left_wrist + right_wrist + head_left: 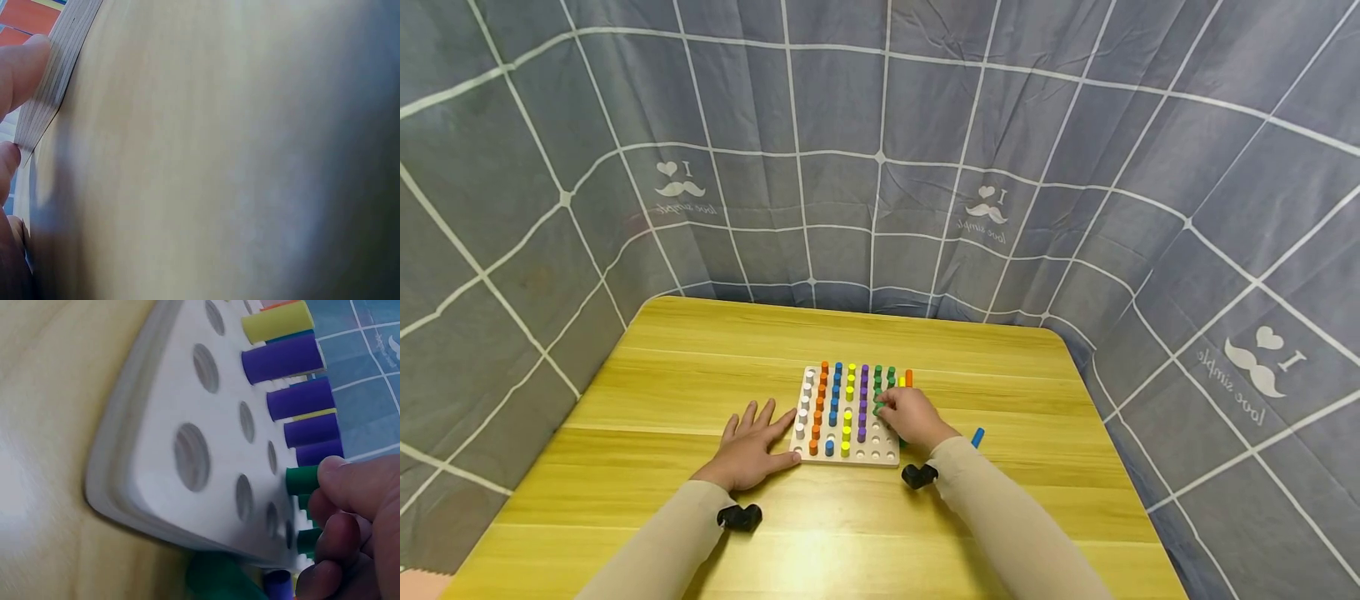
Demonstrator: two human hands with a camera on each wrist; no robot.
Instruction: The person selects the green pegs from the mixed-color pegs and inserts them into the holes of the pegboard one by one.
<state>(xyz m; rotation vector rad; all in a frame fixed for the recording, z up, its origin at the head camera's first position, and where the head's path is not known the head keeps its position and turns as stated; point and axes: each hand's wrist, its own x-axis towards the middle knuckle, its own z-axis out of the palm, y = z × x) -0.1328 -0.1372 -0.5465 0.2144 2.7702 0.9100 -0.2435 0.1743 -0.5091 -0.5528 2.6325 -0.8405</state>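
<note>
— Right wrist view: what does the right hand (350, 519) hold?
— Its fingertips (340, 475) pinch a green peg (302, 480) standing in the white pegboard (156, 425), beside the purple pegs (294, 394).
— And the left hand (748, 450)?
— Its grip is wide: fingers flat on the yellow bench (662, 400), tips touching the pegboard's left edge.
— Anything else nearby?
— A blue peg (977, 437) lies on the bench just right of the right sleeve (1000, 517).

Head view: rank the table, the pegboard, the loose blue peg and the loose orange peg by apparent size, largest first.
1. table
2. pegboard
3. and 4. loose blue peg and loose orange peg: both look tiny and alike, so unranked.
</note>
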